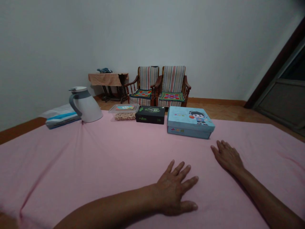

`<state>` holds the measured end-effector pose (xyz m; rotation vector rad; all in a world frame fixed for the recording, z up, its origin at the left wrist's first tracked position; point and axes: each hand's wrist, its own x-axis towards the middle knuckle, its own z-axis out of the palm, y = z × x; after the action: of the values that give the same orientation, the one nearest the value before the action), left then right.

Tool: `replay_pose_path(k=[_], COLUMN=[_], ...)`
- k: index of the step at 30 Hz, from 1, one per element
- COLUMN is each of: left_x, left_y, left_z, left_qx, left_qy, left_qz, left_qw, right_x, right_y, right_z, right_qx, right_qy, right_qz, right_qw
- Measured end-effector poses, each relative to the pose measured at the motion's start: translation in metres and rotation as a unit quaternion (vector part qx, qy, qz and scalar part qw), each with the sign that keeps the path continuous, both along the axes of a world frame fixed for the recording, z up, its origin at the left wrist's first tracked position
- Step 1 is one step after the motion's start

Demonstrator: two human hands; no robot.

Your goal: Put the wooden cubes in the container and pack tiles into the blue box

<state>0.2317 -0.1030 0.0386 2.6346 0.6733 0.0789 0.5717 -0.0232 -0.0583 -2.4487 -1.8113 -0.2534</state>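
Note:
My left hand lies flat on the pink tablecloth, fingers spread, holding nothing. To its right and farther off, my right hand also rests palm down on the cloth with its fingers stretched out and nothing in them. Just beyond the right hand stands a light blue cardboard box with a cartoon child on its lid; a small gap separates the two. Left of that box sit a black box with green print and a clear plastic container of nuts or beans.
A white and grey thermos jug stands at the far left beside a flat blue and white packet. Past the table are two wooden armchairs with striped covers and a side table under a cloth. A dark-framed door is at the right.

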Motion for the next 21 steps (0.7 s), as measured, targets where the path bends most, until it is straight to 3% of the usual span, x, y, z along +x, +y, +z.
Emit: replay_pose_path(k=[8, 14, 17, 21], left_x=[-0.052, -0.063, -0.056, -0.04], left_y=[0.019, 0.046, 0.069, 0.107], left_z=[-0.008, -0.015, -0.018, -0.032], left_qx=[0.034, 0.049, 0.025, -0.027], left_qy=[0.06, 0.077, 0.037, -0.11], left_qz=[0.087, 0.23, 0.273, 0.301], left_qw=[0.994, 0.969, 0.961, 0.947], right_x=[-0.006, -0.011, -0.013, -0.017], right_y=[0.0, -0.002, -0.002, -0.002], right_z=[0.005, 0.008, 0.01, 0.013], right_qx=[0.005, 0.01, 0.005, 0.0], right_qy=[-0.011, -0.01, -0.008, 0.004], right_qz=[0.009, 0.009, 0.007, 0.003], right_qw=[1.0, 1.0, 1.0, 1.0])
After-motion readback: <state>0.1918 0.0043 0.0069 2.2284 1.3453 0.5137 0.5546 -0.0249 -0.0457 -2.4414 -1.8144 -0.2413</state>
